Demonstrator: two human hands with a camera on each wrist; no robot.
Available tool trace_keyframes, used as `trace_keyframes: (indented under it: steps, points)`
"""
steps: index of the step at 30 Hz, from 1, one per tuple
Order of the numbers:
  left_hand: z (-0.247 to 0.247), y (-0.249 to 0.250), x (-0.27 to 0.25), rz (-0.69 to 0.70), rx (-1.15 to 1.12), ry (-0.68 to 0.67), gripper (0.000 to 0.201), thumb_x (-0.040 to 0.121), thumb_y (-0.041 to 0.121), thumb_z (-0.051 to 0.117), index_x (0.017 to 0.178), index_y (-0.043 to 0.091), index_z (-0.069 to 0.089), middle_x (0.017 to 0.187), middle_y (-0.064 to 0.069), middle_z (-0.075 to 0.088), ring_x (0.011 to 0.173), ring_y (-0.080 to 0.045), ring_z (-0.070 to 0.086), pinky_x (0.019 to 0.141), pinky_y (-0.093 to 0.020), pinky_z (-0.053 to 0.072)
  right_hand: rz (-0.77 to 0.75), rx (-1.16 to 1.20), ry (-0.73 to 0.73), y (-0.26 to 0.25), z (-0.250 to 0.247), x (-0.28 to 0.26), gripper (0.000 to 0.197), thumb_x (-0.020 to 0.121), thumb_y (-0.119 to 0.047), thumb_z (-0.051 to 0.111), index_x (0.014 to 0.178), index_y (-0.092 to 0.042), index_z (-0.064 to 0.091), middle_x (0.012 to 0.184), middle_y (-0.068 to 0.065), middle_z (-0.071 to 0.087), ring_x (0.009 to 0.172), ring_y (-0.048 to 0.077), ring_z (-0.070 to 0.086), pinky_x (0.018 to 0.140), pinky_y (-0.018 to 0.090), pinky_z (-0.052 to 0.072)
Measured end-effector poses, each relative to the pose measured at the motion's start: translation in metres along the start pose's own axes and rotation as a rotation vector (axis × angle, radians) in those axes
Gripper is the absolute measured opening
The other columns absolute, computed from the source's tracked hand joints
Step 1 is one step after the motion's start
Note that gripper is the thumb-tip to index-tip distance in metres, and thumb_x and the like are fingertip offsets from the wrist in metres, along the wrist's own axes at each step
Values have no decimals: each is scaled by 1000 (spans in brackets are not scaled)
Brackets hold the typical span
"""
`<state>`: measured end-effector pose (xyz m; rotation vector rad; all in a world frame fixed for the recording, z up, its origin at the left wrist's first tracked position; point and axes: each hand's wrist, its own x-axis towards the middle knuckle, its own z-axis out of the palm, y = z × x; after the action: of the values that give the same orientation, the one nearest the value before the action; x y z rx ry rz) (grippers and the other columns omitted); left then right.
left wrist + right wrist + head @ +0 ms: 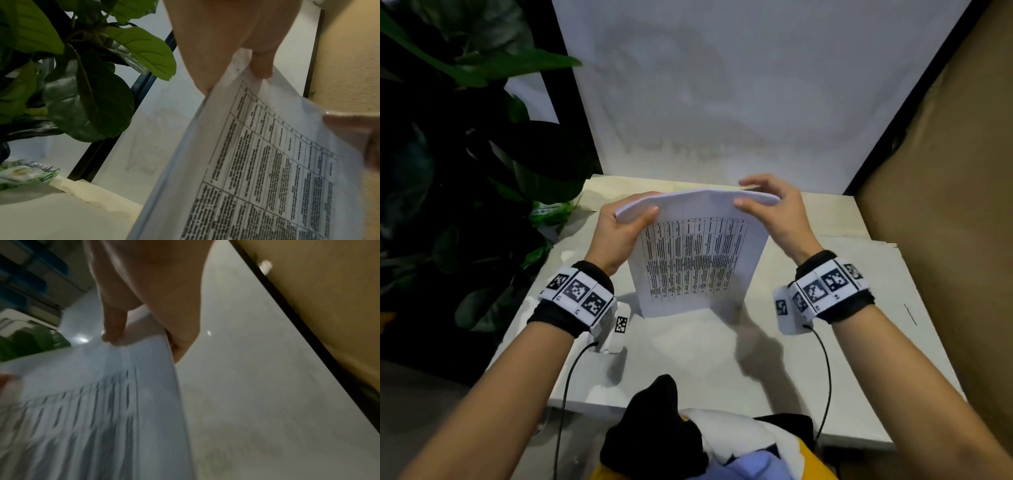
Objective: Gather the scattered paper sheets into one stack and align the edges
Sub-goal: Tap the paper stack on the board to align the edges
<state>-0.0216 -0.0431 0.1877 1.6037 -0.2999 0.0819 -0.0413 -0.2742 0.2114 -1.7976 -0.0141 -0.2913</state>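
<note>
1. While the head view looks down on the white table (722, 359), the stack of printed sheets (697, 260) stands upright on its lower edge near the table's middle, top bowed toward the person. The left hand (619, 233) pinches the top corner at 10 o'clock of the stack, thumb on the printed face; the right hand (774, 212) pinches the top corner at 2 o'clock, thumb in front and fingers curled over the back. I see no loose sheets on the table, so gathering looks done and the edge-squaring step is in hand. Next, I judge, comes a tap of the lower edge on the table with a loosened hold, then a turn to square a side edge.

2. From the left wrist view, the left hand (236, 40) has its thumb (262, 68) pressed on the table-printed page (267, 162); the side edges look layered closely. At 9 o'clock stands a broad-leaved plant (88, 91), with a green packet (26, 172) lying below it on the table's corner.

3. From the right wrist view, blurred, the right hand (148, 293) nips the stack (92, 402) between thumb and fingers.

4. Containers: none shows. A brown panel (941, 205) flanks the table at 3 o'clock.
</note>
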Motion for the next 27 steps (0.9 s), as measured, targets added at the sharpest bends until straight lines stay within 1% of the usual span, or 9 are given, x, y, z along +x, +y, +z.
trace_keyframes:
  steps: [3, 6, 12, 15, 18, 21, 23, 25, 27]
  points:
    - [1, 1, 1, 15, 19, -34, 39, 82, 3, 58, 73, 40, 71, 71, 26, 69, 71, 8, 62, 66, -13, 51, -112, -377, -123, -36, -3, 16, 29, 71, -17, 76, 95, -25, 62, 80, -7, 67, 75, 10, 65, 75, 24, 53]
    - [8, 2, 4, 49, 53, -28, 25, 82, 4, 60, 74, 28, 63, 66, 12, 67, 62, 7, 59, 59, -11, 48, -223, -909, -377, -63, 18, 26, 29, 73, -27, 72, 101, -25, 64, 88, -9, 66, 78, 11, 58, 73, 27, 46]
    - [27, 1, 8, 83, 118, -18, 23, 80, 6, 62, 67, 21, 51, 66, 2, 53, 53, 6, 51, 51, -7, 40, -248, -1253, -589, -56, 62, 29, 22, 86, -20, 58, 104, -10, 65, 93, 10, 67, 74, 21, 53, 66, 29, 39]
    - [25, 4, 10, 97, 119, -22, 19, 79, 6, 64, 74, 21, 55, 71, 3, 56, 60, 7, 53, 56, -8, 44, -305, -1259, -565, -66, 53, 31, 22, 88, -20, 55, 104, -10, 66, 83, 9, 59, 74, 23, 50, 67, 30, 38]
    - [21, -3, 7, 45, 180, -38, 11, 80, 1, 62, 86, 9, 61, 71, 4, 57, 60, 9, 55, 59, -8, 44, -335, -1142, -483, -81, 26, 37, 18, 86, -22, 58, 96, -10, 68, 84, 15, 63, 82, 28, 59, 65, 28, 33]
    - [2, -27, 1, -152, 310, -99, 8, 78, 6, 66, 71, 11, 65, 61, 6, 63, 59, -6, 57, 61, -21, 48, -326, -928, -377, -87, -22, 44, 26, 85, -21, 62, 90, 3, 68, 76, 20, 61, 69, 18, 53, 58, 25, 27]
    - [-14, -41, -6, -237, 341, -166, 4, 78, 11, 68, 73, 10, 68, 62, 9, 67, 62, -8, 60, 63, -22, 48, -254, -735, -310, -78, -56, 44, 23, 84, -14, 63, 87, 9, 67, 73, 7, 53, 59, -4, 44, 52, 18, 31]
    - [-24, -47, -12, -253, 350, -171, 14, 79, 12, 66, 80, -1, 68, 70, -2, 67, 67, -16, 60, 65, -27, 48, -142, -584, -210, -56, -82, 42, 18, 83, -10, 64, 87, 7, 67, 73, -3, 54, 52, -11, 43, 56, 14, 38]
    - [-31, -47, -13, -285, 213, -104, 5, 79, 5, 64, 82, 4, 67, 66, 6, 71, 67, -15, 63, 61, -22, 54, -35, -429, -124, -27, -99, 38, 14, 80, -10, 66, 91, -1, 69, 62, -23, 62, 52, -15, 49, 61, 10, 42]
